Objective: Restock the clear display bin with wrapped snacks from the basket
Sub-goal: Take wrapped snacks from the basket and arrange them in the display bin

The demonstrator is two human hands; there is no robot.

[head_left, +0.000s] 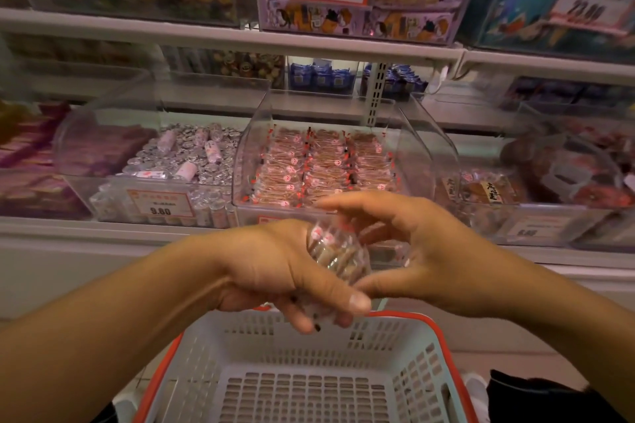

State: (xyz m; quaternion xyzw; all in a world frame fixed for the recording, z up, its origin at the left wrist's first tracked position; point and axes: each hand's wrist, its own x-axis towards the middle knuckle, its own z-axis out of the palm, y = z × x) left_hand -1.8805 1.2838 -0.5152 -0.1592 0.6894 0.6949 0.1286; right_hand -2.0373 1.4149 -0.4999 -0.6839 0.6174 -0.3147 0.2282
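Taking the clear display bin (247,148) as the landmark, the left hand (275,271) hangs in front of and below its front wall, fingers and thumb curled round a small stack of wrapped snacks (335,252). The stack's long axis seems to run from lower left up toward the bin, so the coming move looks like a short push forward and up over the front lip. Just right of the stack, the right hand (422,251) has its fingers spread and loosely bent, thumb touching the left thumb tip, and grips nothing that I can make out. The left hand carries the load; both are about equally near the bin. Motion blur smears the wrappers. The basket (309,336) below shows only bare mesh, with its near end cut off.
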